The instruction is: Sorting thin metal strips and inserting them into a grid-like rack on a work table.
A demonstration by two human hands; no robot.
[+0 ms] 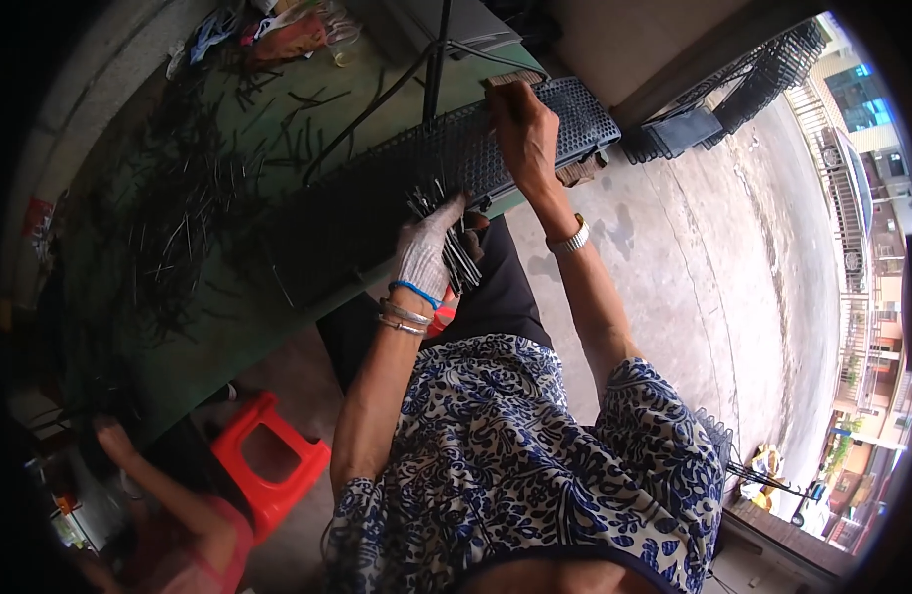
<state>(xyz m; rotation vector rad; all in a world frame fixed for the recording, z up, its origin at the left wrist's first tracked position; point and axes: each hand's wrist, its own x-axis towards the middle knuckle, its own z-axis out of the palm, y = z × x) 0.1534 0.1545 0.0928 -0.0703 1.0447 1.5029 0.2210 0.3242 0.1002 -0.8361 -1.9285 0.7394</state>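
Observation:
My left hand (pixel 423 249), in a pale knit glove, is closed around a bundle of thin dark rods (pixel 463 263) in front of the table's near edge. Rod ends stick out above and below the fingers. Beyond it lies a long black panel (pixel 581 117) with rows of small holes, along the table edge. My right hand (pixel 525 134), bare and with a metal watch at the wrist, is closed over the panel's right part. Its fingertips point down toward the holes; whatever they pinch is hidden.
Many loose dark rods (pixel 194 213) are strewn over the green table (pixel 203 361). Bags and colored wrappers (pixel 293 40) sit at the back. A red stool (pixel 263 465) stands at lower left, near a co-worker's arm (pixel 169 492). Black mesh racks (pixel 684 129) stand at the right.

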